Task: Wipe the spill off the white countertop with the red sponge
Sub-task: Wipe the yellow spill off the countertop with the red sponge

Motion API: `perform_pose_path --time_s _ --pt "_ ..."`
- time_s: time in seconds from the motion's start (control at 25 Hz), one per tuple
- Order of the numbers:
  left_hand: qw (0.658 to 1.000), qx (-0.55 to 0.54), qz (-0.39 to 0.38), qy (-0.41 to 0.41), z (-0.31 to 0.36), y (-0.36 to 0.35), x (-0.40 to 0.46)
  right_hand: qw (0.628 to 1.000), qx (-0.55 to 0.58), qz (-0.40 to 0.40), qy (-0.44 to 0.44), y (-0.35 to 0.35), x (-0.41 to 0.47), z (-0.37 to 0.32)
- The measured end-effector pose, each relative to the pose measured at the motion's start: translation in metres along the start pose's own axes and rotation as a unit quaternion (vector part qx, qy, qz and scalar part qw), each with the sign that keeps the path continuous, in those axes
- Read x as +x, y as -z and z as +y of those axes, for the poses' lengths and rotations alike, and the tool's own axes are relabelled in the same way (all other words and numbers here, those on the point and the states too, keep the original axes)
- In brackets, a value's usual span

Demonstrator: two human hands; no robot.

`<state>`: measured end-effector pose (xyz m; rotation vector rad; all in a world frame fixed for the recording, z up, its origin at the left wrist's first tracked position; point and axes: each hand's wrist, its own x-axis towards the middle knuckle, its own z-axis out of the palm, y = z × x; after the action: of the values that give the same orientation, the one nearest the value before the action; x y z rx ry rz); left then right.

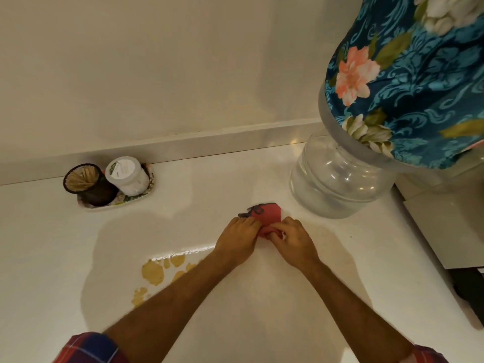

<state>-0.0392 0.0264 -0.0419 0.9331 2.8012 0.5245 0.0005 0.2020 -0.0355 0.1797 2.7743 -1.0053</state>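
Head view. The red sponge [266, 214], a soft, flattened piece with a dark grey scribble-like marking along its upper left edge, lies on the white countertop [52, 244] just right of the frame's centre. Its near edge is bunched up and hidden beneath the fingers of both hands. The left hand [239, 235] is curled down onto the sponge's left side, and the right hand [293, 237] is curled onto its lower right side; both are closed and pinching the material, and the fingertips themselves cannot be made out.

The spill [153, 271], a tan-yellow set of blotches with a glossy wet streak above it, sits left of centre in the lower half of the frame, well apart from the sponge. Its right-hand extent is covered by the left forearm, so its full outline cannot be told.

Plaid red and blue sleeves are cut off at the bottom edge of the frame.

At upper right stands a clear plastic water jug [337, 179], its upper part concealed under a blue floral fabric cover [408, 79] that runs out of frame. At left, a black mesh cup of toothpicks [86, 183] and a white lidded plastic jar [128, 175] share a small patterned dish [141, 196]; the jar's label is illegible.
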Motion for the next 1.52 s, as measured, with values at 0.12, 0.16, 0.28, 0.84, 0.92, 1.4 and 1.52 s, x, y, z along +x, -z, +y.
perform_pose_path --time_s 0.12,0.16,0.28,0.84,0.92,1.4,1.52 --pt "1.000 -0.021 0.004 0.000 0.014 0.029 -0.022 0.999 0.022 -0.016 0.029 0.016 -0.022 -0.020" --pt "0.999 -0.033 0.005 -0.001 0.020 0.038 -0.032 0.998 0.033 -0.045 0.037 0.021 -0.031 -0.028" --pt "0.997 -0.078 0.015 0.012 0.033 0.058 -0.070 0.992 0.054 -0.108 0.040 0.029 -0.061 -0.053" --pt "0.975 -0.139 0.060 0.162 -0.074 0.055 -0.294 0.984 0.090 -0.155 0.005 -0.053 -0.151 -0.111" --pt "0.975 -0.111 0.044 0.188 -0.112 0.036 -0.320 0.999 0.027 -0.034 -0.012 -0.081 -0.156 -0.107" --pt "0.971 0.028 0.024 0.235 -0.209 -0.003 -0.348 0.976 -0.168 0.065 -0.123 -0.196 -0.115 -0.098" --pt "0.971 0.027 0.030 0.237 -0.214 -0.009 -0.346 0.972 -0.212 0.063 -0.080 -0.192 -0.062 -0.100"
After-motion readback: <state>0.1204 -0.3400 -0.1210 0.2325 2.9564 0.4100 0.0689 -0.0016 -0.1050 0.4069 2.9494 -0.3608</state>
